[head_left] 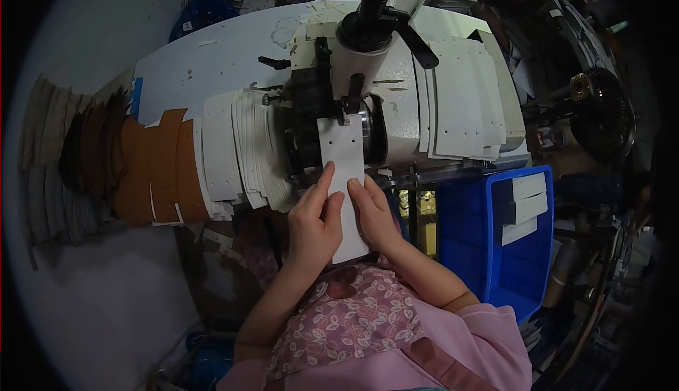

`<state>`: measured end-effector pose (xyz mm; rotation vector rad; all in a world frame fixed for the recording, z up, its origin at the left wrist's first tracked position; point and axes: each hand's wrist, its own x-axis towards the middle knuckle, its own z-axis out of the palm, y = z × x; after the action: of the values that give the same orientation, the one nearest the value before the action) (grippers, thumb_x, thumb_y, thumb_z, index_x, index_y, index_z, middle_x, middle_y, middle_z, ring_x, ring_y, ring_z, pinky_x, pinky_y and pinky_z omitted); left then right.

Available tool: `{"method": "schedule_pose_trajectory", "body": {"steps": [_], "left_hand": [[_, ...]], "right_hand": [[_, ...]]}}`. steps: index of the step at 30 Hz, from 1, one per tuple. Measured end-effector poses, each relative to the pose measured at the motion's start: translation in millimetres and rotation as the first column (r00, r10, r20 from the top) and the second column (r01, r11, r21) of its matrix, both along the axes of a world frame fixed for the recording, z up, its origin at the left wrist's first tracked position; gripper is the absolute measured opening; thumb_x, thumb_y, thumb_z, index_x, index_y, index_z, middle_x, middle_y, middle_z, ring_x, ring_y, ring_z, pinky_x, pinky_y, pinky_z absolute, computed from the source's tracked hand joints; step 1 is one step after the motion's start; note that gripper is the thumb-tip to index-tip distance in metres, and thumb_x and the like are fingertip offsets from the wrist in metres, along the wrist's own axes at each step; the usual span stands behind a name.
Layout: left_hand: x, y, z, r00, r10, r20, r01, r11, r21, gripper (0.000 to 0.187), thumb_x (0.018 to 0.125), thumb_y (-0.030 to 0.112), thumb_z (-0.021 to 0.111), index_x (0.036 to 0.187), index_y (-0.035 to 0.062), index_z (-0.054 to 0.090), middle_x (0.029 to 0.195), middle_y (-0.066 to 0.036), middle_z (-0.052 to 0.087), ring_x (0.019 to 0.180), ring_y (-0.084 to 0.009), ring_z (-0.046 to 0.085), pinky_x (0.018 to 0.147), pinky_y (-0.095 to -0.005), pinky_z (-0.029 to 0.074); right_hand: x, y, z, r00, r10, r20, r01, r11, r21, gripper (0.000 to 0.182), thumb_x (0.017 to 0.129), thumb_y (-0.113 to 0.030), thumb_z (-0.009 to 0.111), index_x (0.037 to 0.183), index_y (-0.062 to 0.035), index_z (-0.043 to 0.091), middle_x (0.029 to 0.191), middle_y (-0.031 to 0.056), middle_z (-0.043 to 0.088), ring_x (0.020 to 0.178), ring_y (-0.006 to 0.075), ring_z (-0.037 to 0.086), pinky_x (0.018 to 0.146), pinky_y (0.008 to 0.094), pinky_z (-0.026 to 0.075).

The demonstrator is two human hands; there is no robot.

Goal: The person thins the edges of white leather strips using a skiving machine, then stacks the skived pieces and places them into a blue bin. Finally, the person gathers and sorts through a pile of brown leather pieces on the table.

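Note:
A long white strip (344, 210) with two small dark holes lies with its far end under the head of a machine (359, 72). My left hand (314, 221) holds the strip's left edge, its thumb and fingers closed on it. Along the right edge, my right hand (375, 214) grips the same strip, thumb resting on top. Both hands are near the strip's middle, in front of the machine. The strip's near end hangs toward my apron.
White pieces (247, 147) and brown pieces (163, 168) lie overlapped at the left. More white pieces (463, 101) are right of the machine. A blue bin (520, 263) stands at lower right, and a black lever (417, 46) juts from the machine.

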<state>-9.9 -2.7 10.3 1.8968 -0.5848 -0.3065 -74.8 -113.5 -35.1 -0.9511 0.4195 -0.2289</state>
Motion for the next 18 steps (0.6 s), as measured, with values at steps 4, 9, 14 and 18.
{"method": "schedule_pose_trajectory", "body": {"steps": [4, 9, 14, 18], "left_hand": [[-7, -21, 3, 0.996, -0.090, 0.019, 0.091, 0.991, -0.094, 0.045, 0.091, 0.003, 0.060, 0.136, 0.0056, 0.053, 0.100, -0.018, 0.066, 0.080, -0.0250, 0.067, 0.068, -0.0318, 0.052], [-11, -23, 25, 0.988, -0.152, 0.008, 0.152, 0.988, -0.038, 0.031, 0.089, 0.002, 0.060, 0.120, 0.0058, 0.061, 0.099, -0.015, 0.066, 0.084, -0.0313, 0.066, 0.069, -0.0374, 0.052], [14, 4, 75, 0.732, -0.539, 0.417, 0.365, 0.827, 0.428, 0.029, 0.077, 0.002, 0.061, 0.105, 0.0099, 0.066, 0.092, -0.005, 0.062, 0.100, -0.0227, 0.060, 0.095, -0.0452, 0.042], [13, 5, 84, 0.520, -0.626, 0.581, 0.327, 0.774, 0.542, 0.028, 0.081, 0.010, 0.061, 0.109, 0.0102, 0.065, 0.102, -0.005, 0.059, 0.106, -0.0211, 0.056, 0.108, -0.0514, 0.033]], "right_hand": [[-14, -9, 5, 0.985, -0.165, 0.045, 0.170, 0.973, -0.156, 0.028, 0.105, -0.020, 0.043, 0.122, 0.0002, 0.052, 0.109, 0.0025, 0.060, 0.098, 0.0064, 0.053, 0.088, 0.0234, 0.043], [-39, -26, 32, 0.948, -0.301, 0.107, 0.278, 0.611, -0.741, 0.053, 0.098, -0.019, 0.055, 0.141, 0.0040, 0.032, 0.130, 0.0170, 0.047, 0.118, 0.0233, 0.047, 0.098, 0.0345, 0.039], [-50, -51, 96, 0.981, -0.081, 0.175, 0.172, -0.050, -0.984, 0.090, 0.081, -0.028, 0.078, 0.146, 0.0060, 0.025, 0.145, 0.0224, 0.036, 0.138, 0.0368, 0.033, 0.111, 0.0468, 0.028], [-24, -37, 77, 0.872, 0.454, -0.181, -0.469, 0.672, -0.573, 0.064, 0.082, -0.019, 0.075, 0.136, -0.0016, 0.046, 0.118, 0.0209, 0.060, 0.105, 0.0312, 0.064, 0.087, 0.0341, 0.050]]}}
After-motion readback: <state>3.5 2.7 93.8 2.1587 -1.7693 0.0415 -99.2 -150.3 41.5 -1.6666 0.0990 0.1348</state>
